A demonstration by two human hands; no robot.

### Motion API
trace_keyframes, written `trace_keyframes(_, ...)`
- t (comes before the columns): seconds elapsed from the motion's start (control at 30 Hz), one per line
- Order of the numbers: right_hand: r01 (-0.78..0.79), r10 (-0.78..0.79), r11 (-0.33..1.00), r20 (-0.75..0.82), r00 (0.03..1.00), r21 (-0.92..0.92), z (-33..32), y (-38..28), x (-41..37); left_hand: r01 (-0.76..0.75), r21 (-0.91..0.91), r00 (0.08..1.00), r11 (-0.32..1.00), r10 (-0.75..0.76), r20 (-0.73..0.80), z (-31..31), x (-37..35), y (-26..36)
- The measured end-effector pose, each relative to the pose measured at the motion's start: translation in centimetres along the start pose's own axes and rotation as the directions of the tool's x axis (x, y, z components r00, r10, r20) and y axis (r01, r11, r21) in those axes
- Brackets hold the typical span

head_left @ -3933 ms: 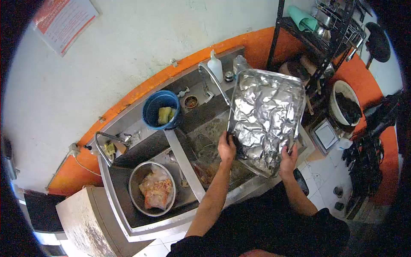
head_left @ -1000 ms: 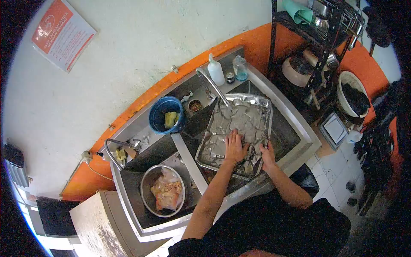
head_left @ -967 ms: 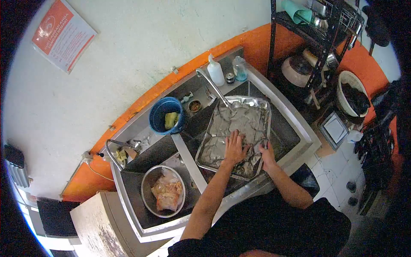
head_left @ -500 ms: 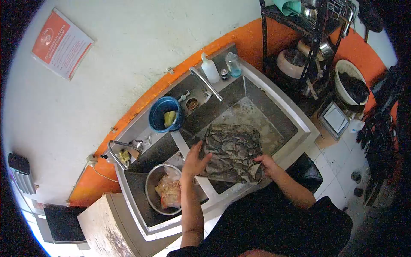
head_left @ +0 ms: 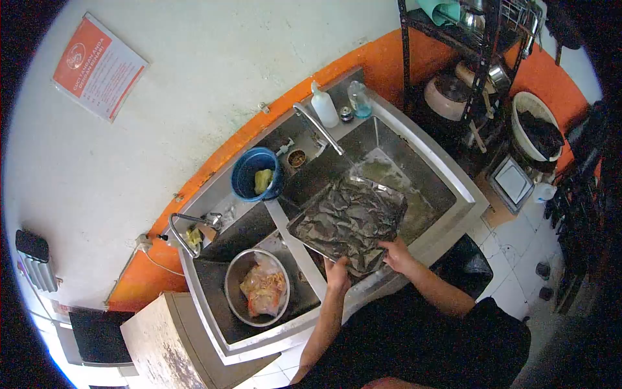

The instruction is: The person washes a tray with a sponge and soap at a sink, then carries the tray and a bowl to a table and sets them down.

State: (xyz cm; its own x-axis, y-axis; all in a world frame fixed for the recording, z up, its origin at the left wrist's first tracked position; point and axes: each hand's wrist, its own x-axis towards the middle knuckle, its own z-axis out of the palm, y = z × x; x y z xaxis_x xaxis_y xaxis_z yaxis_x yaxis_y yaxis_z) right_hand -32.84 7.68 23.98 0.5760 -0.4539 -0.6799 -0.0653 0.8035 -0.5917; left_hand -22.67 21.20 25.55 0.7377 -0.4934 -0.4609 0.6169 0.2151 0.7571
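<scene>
A foil-lined metal tray (head_left: 350, 220) is tilted over the right basin of a steel double sink (head_left: 453, 188). My left hand (head_left: 337, 272) grips the tray's near edge at its left corner. My right hand (head_left: 396, 254) holds the same near edge further right. The foil is crumpled and dark with wet residue. The tray's far edge points toward the curved faucet (head_left: 317, 126).
The left basin holds a metal bowl (head_left: 259, 287) with a bag of reddish food. A blue bucket (head_left: 254, 174) with a yellow sponge sits on the sink ledge. Soap bottles (head_left: 324, 107) stand behind the faucet. A black rack (head_left: 479, 58) with pots stands at right.
The tray lay flat in the basin under my palms a second ago. Both hands have since shifted to its near edge and lifted it, tilted.
</scene>
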Motion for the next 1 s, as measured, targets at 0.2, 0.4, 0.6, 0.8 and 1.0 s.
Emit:
trace_keyframes(0.2, 0.308, -0.45, -0.135, 0.335, 0.828, -0.942, -1.6, -5.5, 5.0, 0.123, 0.131, 0.99, 0.984, -0.112, -0.086, -0.3, -0.3, 5.3)
trace_keyframes(0.4, 0.155, -0.177, -0.369, 0.233, 0.956, -0.916, 2.5, -6.8, 13.7, 0.252, 0.024, 0.965, 0.967, -0.253, 0.076, -3.3, 0.6, 5.4)
trace_keyframes(0.6, 0.544, 0.072, -0.282, 0.548, 0.834, -0.79, 4.9, -2.7, 16.1, 0.24, -0.032, 0.968, 0.97, -0.237, 0.085, -4.5, 0.2, 5.7)
trace_keyframes(0.8, 0.19, -0.172, -0.441, 0.29, 0.941, -0.877, 2.6, -7.5, 16.6, 0.211, 0.05, 0.973, 0.976, -0.205, -0.105, -4.0, -0.6, 6.1)
trace_keyframes(1.0, 0.045, -0.207, 0.027, 0.039, 0.978, -0.999, -0.6, -9.0, 20.0, 0.154, 0.2, 0.985, 0.968, -0.167, 0.047, -4.8, 1.4, 5.4)
